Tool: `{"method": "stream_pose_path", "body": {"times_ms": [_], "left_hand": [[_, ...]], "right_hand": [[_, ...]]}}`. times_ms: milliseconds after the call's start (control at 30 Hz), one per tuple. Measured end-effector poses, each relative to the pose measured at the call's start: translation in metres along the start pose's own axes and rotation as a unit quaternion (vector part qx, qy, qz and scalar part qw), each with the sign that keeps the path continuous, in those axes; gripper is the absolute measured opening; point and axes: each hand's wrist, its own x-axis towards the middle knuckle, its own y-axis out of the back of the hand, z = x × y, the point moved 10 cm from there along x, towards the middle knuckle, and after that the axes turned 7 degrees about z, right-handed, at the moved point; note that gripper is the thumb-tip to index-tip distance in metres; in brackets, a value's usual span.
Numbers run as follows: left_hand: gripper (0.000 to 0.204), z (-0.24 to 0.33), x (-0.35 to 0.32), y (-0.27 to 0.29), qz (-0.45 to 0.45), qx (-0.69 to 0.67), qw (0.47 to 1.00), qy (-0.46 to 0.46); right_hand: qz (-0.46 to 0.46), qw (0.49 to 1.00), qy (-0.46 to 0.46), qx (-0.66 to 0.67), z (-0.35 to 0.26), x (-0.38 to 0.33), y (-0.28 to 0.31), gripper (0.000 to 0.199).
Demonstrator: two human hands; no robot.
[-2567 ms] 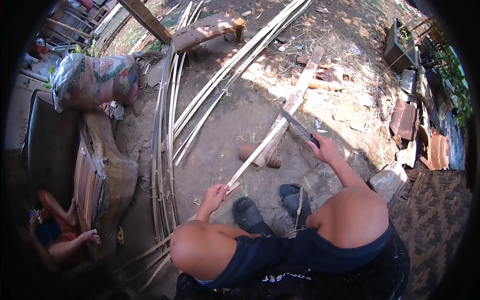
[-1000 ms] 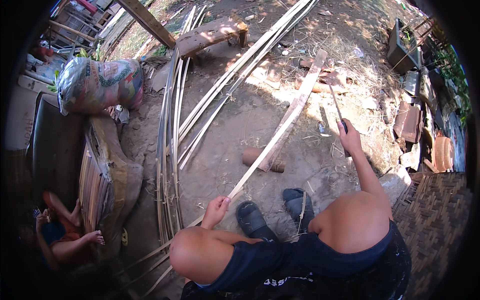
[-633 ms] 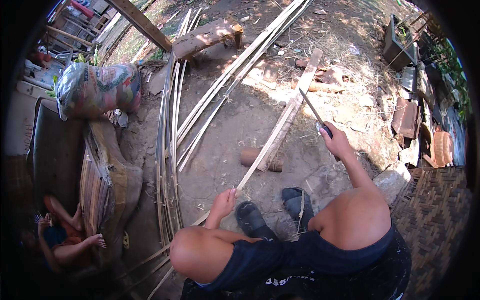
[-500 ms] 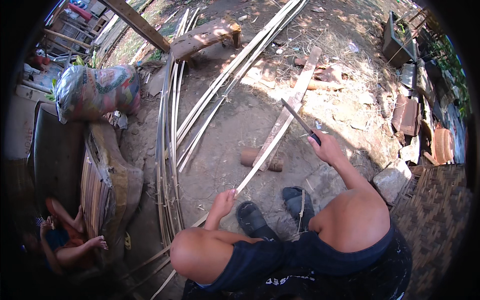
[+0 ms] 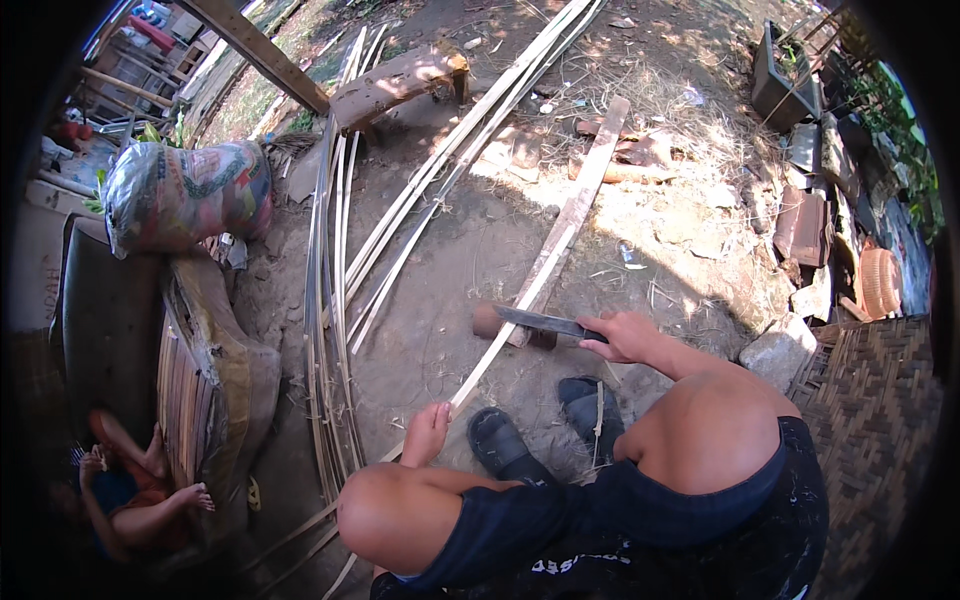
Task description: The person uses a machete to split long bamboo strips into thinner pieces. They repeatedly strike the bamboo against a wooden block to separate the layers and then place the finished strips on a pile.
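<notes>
Closed around the near end of a pale bamboo strip (image 5: pixel 482 370) is my left hand (image 5: pixel 427 433), in front of my left knee. The strip slants away to the right and lies along a narrow wooden board (image 5: pixel 598 160). A short round log (image 5: pixel 487 320) sits beneath the board's near end. My right hand (image 5: pixel 628 337) grips the dark handle of a long knife (image 5: pixel 548 321). Its blade points left and lies across the strip, over the log. Whether the edge bites into the strip I cannot tell.
Long split strips (image 5: pixel 400 225) lie on the ground to the left. Beyond them are a stuffed sack (image 5: pixel 190 195) and a low wooden bench (image 5: pixel 395 85). Another person (image 5: pixel 130 490) sits at the lower left. A stone (image 5: pixel 780 345) and woven matting (image 5: pixel 870 400) are at right.
My right hand has brought the knife down toward me, from beside the board's middle onto the strip over the log. My left hand keeps its hold, shifted slightly nearer and left.
</notes>
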Motion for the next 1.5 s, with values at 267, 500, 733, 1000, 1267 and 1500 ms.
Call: {"method": "stream_pose_path", "body": {"times_ms": [267,500,733,1000,1267,1500], "left_hand": [[0.042,-0.032,-0.032,0.013,0.035,0.050,0.998,0.002],[0.040,-0.047,-0.045,0.019,-0.022,0.056,0.997,0.045],[0.049,-0.020,0.014,-0.039,-0.135,-0.069,0.983,0.105],[0.031,0.070,0.064,-0.072,-0.058,-0.070,0.995,-0.037],[0.030,0.079,0.049,-0.061,0.003,-0.010,0.998,-0.061],[0.031,0.077,0.058,-0.064,-0.008,-0.018,0.997,-0.070]], "right_hand": [[-0.021,0.999,-0.045,0.004,0.010,0.014,0.016,0.044],[0.053,0.979,-0.194,0.031,0.065,-0.001,0.042,0.040],[0.043,0.991,-0.124,0.032,0.034,-0.017,0.014,0.041],[-0.045,0.998,0.015,0.043,-0.057,-0.029,-0.013,0.044],[-0.079,0.995,0.049,0.030,-0.058,-0.028,-0.013,0.042],[-0.001,0.999,-0.031,0.027,-0.004,-0.013,-0.008,0.042]]}}
